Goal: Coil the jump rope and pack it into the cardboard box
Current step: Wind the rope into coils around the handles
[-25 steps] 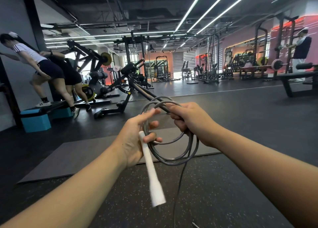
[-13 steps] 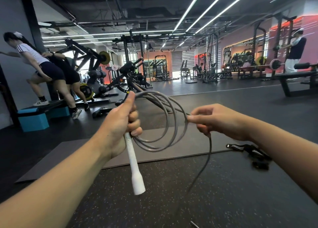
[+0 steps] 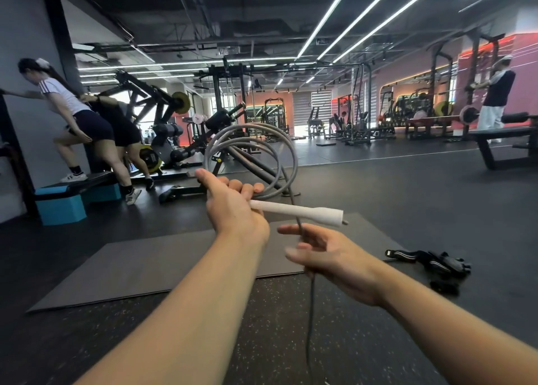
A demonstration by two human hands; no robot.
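The jump rope (image 3: 250,152) is partly coiled: several grey loops stand upright in the air at mid scene, just above the left hand (image 3: 233,207), which is closed around their lower edge together with the white handle (image 3: 300,212). That handle sticks out to the right, nearly level, with a small metal tip at its far end. From the coil a single free strand (image 3: 311,312) drops down past the right hand (image 3: 329,256) and runs on toward the near edge of the view; where it ends is out of sight. The right hand is loosely curled, thumb and forefinger lightly pinching or guiding this strand just below the handle; how firm that hold is I cannot tell.

The cord looks like light, springy plastic: the loops hold a round shape by themselves and would likely spring open if the left hand relaxed. It looks smooth, so it may slide through the fingers. The sensible place to hold it is where the loops cross at the bottom, with the stiff handle clamped against them as an anchor.

Under the hands lies a dark floor mat (image 3: 131,265) on speckled rubber floor, with black straps (image 3: 436,265) to the right. People exercise far left. No cardboard box is in view
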